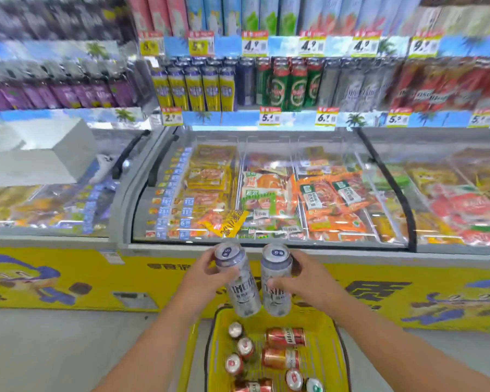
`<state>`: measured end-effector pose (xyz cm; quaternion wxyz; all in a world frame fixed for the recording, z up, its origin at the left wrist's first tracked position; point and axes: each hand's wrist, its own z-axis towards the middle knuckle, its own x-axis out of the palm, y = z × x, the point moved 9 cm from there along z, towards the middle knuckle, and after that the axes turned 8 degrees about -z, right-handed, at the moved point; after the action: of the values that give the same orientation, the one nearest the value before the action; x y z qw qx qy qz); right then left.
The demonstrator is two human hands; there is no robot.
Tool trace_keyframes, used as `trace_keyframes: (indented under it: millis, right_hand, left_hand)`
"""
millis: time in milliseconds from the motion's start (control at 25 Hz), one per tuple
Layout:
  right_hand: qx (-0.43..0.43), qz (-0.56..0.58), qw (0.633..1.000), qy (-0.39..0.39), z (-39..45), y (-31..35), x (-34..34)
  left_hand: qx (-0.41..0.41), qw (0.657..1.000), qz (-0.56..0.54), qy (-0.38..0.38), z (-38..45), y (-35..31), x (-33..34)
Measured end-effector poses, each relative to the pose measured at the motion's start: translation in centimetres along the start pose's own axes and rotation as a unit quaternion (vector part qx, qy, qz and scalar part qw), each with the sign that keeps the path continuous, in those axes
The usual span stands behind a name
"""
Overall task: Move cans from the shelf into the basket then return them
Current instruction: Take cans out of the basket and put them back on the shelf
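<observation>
My left hand grips a tall silver can, tilted a little to the left. My right hand grips a second tall silver can, held upright beside the first. Both cans hang just above the far end of a yellow basket at the bottom centre. Inside the basket lie several red cans, some upright, some on their side. On the shelf behind, rows of yellow, green, silver and red cans stand; the silver shelf cans are right of centre.
A glass-topped chest freezer with packaged food runs between me and the shelf, its yellow front panel just behind the basket. A white box sits on the freezer lid at the left. Grey floor lies left and right of the basket.
</observation>
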<state>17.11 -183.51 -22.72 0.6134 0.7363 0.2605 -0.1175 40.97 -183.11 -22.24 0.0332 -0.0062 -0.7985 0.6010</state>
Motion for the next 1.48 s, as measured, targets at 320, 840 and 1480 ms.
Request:
trace_keyframes:
  millis: [320, 840, 1480]
  right_hand:
    - [-0.088, 0.061, 0.991, -0.076, -4.7, 19.0, -13.6]
    - [-0.127, 0.069, 0.979, -0.142, -4.5, 25.8, -20.2]
    - [-0.126, 0.047, 0.986, -0.096, -2.5, 11.0, -46.1]
  left_hand:
    - [0.122, 0.991, -0.005, 0.063, -3.3, -22.1, 3.1]
    - [0.243, 0.963, 0.077, 0.083, -1.0, -31.9, 8.3]
    - [0.185, 0.982, -0.003, 0.023, 4.5, -33.7, 32.9]
